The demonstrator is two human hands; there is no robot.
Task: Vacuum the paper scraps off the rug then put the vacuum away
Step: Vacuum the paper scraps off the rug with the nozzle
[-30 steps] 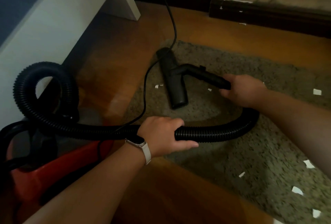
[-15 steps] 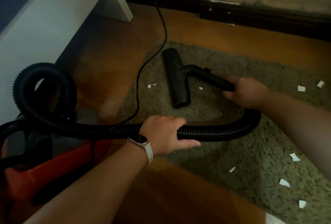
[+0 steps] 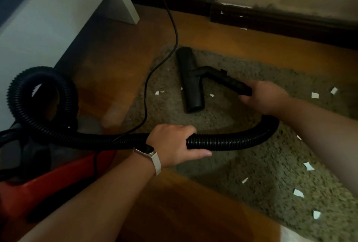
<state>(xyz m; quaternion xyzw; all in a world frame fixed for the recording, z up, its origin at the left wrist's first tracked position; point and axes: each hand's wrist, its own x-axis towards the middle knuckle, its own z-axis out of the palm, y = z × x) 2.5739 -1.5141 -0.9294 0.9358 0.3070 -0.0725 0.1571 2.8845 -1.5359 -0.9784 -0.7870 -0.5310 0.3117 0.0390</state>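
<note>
A red vacuum body [image 3: 44, 185] sits at the lower left. Its black ribbed hose [image 3: 232, 141] loops from there across the front. My left hand [image 3: 172, 146], with a watch on the wrist, grips the hose in the middle. My right hand [image 3: 265, 96] grips the black handle tube behind the floor nozzle [image 3: 190, 81], which lies on the grey-green rug [image 3: 251, 174]. White paper scraps [image 3: 298, 193] lie scattered on the rug, several to the right and a few beside the nozzle.
A white furniture panel [image 3: 48, 28] stands at the left, its leg on the wooden floor [image 3: 120, 57]. The black power cord [image 3: 170, 28] runs from the back down to the vacuum. A dark skirting board [image 3: 280, 22] lines the far wall, with small scraps by it.
The nozzle has slid a little to the right along the rug with my right hand. My left hand keeps its grip on the hose. The view has shifted, showing more scraps on the right.
</note>
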